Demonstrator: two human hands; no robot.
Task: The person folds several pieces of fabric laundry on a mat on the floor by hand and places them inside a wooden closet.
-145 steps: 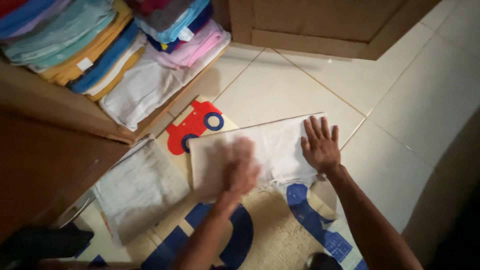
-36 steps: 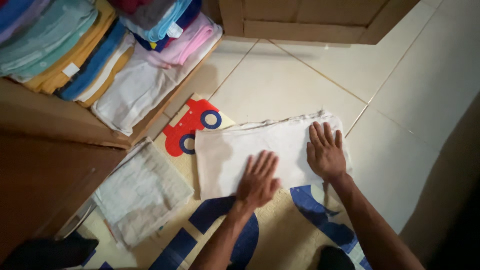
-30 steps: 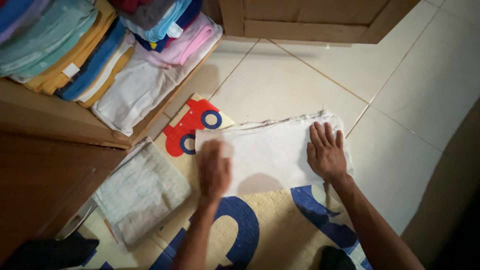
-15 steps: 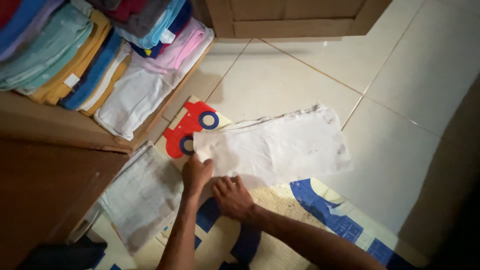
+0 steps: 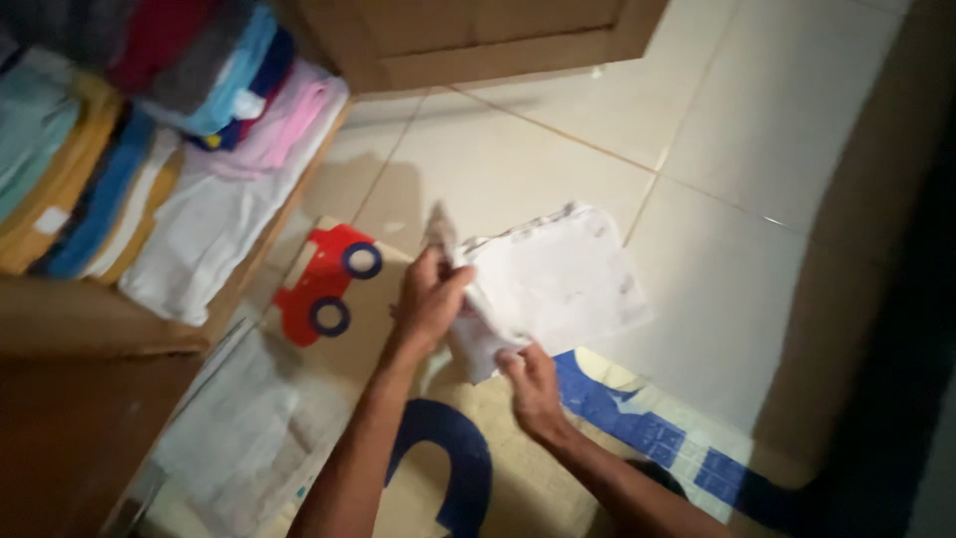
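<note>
On floor, white cloth (image 5: 558,284), long axis left-right

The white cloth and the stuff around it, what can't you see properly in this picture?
- White cloth, head view: its near-left part is hidden by the left hand; motion blur smears the folds.
- Right hand: fingertips tucked under the cloth's edge.
- Stacked towels: cut off by the top-left edge.
- Play mat: picture partly covered by both arms.

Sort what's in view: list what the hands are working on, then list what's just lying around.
In hand:
- white cloth, its near edge lifted
- left hand gripping it
- right hand gripping its lower corner

Lying about:
- folded cloth on the play mat
- stacked folded towels on the wooden shelf
- tiled floor
</note>
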